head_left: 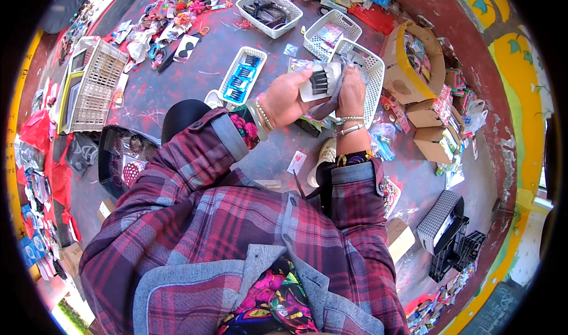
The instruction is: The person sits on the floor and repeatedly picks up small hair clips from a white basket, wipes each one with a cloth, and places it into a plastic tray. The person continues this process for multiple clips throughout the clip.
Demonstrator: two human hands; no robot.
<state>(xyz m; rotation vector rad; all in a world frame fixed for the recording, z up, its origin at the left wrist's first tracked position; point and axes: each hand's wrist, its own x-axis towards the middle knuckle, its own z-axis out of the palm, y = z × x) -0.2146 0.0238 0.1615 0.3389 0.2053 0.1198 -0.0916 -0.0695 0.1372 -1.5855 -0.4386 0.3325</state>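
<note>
My left hand [286,97] is closed on the edge of a pale card [305,91] that carries several black clip-like strips [320,81] side by side. Against the card's other side, my right hand [353,92] grips a grey cloth [324,109], which hangs down between the two hands. The fingertips of the right hand are partly hidden by the cloth. Just left of my hands, a narrow white basket [225,88] holds blue cards [243,73] with similar black pieces. Another white basket [374,92] stands behind and right of my right hand.
Farther off are a white basket of dark items [269,30] and a smaller white basket [312,42]. Cardboard boxes [399,65] stand to the right, a beige crate [97,86] and a black tub [109,157] to the left. Loose small goods [171,24] lie heaped on the floor.
</note>
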